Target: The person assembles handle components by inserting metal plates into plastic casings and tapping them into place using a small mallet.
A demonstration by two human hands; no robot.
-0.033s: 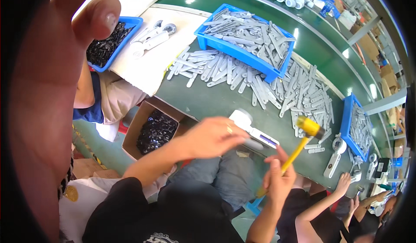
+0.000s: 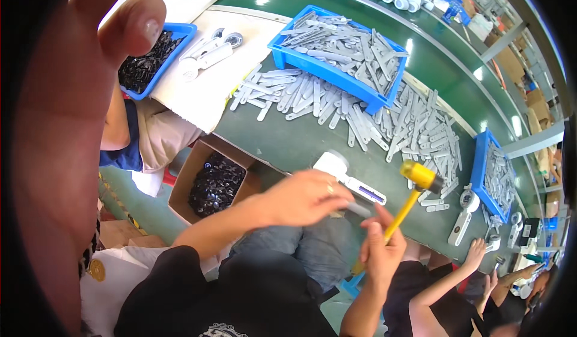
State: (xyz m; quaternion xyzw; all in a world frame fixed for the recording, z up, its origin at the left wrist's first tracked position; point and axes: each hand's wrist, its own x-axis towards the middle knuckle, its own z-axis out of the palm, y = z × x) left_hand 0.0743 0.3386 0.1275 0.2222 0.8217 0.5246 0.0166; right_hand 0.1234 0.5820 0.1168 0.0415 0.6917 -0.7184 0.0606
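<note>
My left hand (image 2: 306, 197) is closed, with a flat grey plastic strip (image 2: 359, 209) pinched at its fingertips. The strip's far end lies close to the fingers of my right hand (image 2: 383, 250); whether they touch it I cannot tell. My right hand is wrapped round the yellow handle of a hammer (image 2: 404, 214), whose yellow-and-black head points up over the table. Just beyond both hands, a white round-headed device (image 2: 332, 164) lies on the green table, its long handle showing a dark slot.
A blue tray (image 2: 324, 66) of grey strips stands beyond, with loose strips (image 2: 415, 127) heaped around it. A cardboard box (image 2: 180, 187) of black parts is at left. Another person's hand (image 2: 66, 127) looms close on the left. Co-workers' arms (image 2: 445, 283) are at right.
My left hand has shifted slightly right and nearer me, bringing the grey strip toward my right fingers. The hammer has moved a little to the left.
</note>
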